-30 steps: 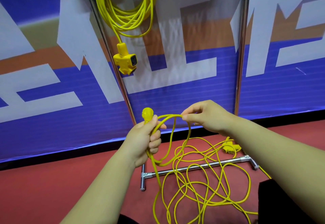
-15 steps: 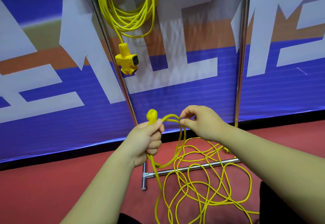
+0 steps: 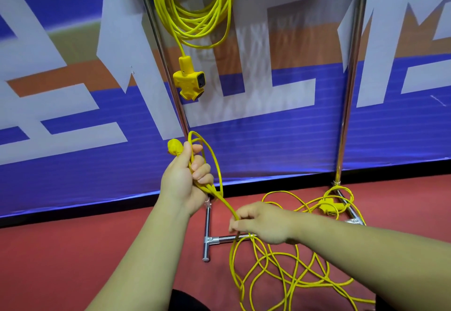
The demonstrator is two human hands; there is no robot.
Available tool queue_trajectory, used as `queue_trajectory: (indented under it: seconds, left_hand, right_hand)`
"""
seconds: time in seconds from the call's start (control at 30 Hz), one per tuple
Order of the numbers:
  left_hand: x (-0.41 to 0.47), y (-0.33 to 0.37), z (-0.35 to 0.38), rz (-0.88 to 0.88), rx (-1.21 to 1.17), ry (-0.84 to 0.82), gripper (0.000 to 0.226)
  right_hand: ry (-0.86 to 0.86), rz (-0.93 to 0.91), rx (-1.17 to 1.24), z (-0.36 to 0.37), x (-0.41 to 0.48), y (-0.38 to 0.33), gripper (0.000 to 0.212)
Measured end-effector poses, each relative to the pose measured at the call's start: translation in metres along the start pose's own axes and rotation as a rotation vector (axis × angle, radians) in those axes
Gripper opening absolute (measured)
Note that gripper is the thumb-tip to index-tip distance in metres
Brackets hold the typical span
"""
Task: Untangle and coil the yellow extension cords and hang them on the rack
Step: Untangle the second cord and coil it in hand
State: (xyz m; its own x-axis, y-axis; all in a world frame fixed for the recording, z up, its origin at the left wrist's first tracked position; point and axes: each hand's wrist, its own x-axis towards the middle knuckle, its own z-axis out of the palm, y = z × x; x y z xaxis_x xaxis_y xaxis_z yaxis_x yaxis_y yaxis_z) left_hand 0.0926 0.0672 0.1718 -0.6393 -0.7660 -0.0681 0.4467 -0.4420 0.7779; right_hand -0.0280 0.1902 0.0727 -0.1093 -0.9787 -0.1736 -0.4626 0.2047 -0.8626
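My left hand (image 3: 188, 179) grips a small loop of the yellow extension cord, with its yellow plug (image 3: 174, 148) sticking out above the fist. Lower and to the right, my right hand (image 3: 263, 223) pinches the same cord just above the floor. The rest of this loose cord (image 3: 280, 269) lies tangled on the red floor, and its yellow socket block (image 3: 328, 207) rests by the rack's right foot. A second yellow cord, the coiled cord (image 3: 195, 10), hangs from the top of the metal rack (image 3: 168, 71), with its triple socket (image 3: 189, 84) dangling below.
The rack's chrome uprights (image 3: 351, 71) stand in front of a blue, white and orange banner wall (image 3: 268, 140). Its T-shaped base bars (image 3: 207, 240) lie on the red floor under the tangle. Dark clothing shows at the bottom edge.
My right hand has left the top of the loop and dropped down along the cord to near the floor. My left hand keeps its grip on the loop and plug.
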Motion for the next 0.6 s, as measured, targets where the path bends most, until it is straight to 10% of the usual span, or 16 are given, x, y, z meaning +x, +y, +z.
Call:
queue_trajectory:
  seconds: [0.37,0.6]
  left_hand:
    - [0.002,0.002,-0.01,-0.017,-0.034,0.051,0.024]
    - [0.006,0.018,-0.017,-0.075,-0.223,-0.083,0.024]
  right_hand:
    - [0.08,-0.2,0.067,-0.015,0.002,-0.023,0.02]
    - [-0.105,0.026,-0.2,-0.024,0.002,0.021,0.053]
